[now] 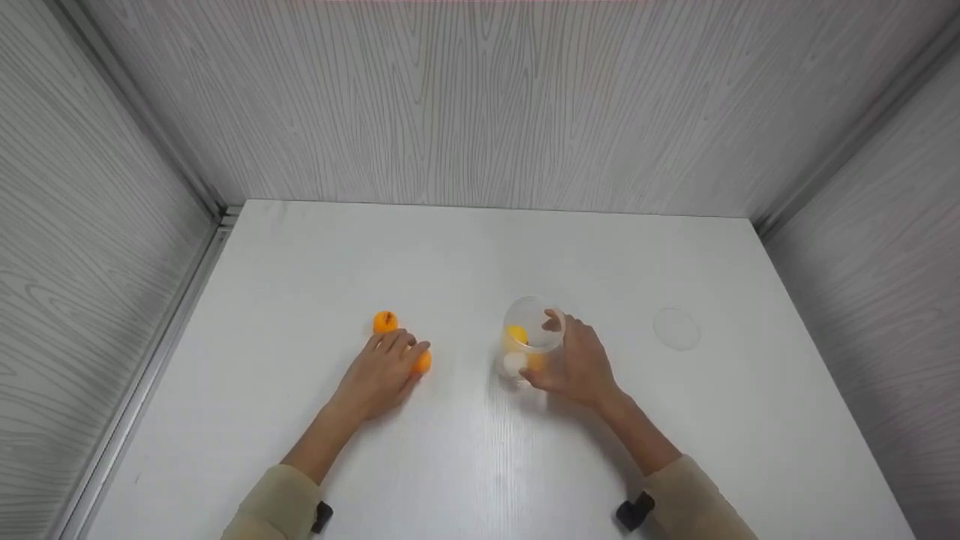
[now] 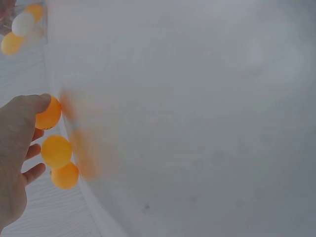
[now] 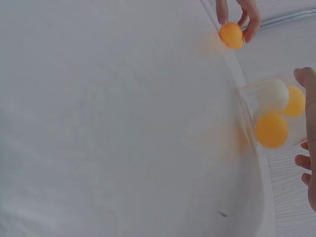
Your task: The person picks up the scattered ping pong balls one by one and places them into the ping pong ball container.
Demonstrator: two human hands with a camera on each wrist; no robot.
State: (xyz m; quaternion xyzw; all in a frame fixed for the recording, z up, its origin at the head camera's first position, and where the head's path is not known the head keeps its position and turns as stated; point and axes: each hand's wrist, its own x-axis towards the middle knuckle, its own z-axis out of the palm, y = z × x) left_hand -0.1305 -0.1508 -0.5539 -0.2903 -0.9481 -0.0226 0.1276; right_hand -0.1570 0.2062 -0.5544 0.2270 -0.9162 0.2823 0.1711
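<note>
My left hand (image 1: 382, 373) pinches an orange ping-pong ball (image 2: 49, 114) between thumb and fingers on the tabletop. Two more orange balls are by its fingers: one ball (image 2: 57, 151) and, against it, another ball (image 2: 64, 176). In the head view, a ball with a dark print (image 1: 385, 322) shows beyond the fingertips. My right hand (image 1: 581, 360) grips a clear plastic cup (image 1: 534, 311) from its right side. Through the wall I see a white ball (image 3: 272, 95), an orange ball (image 3: 271, 130) and another orange ball (image 3: 295, 101). The cup stands upright.
A thin clear round disc (image 1: 676, 329) lies flat on the white table (image 1: 465, 465), right of the cup. Pale wood-grain panels (image 1: 480, 105) enclose the table at the back and both sides.
</note>
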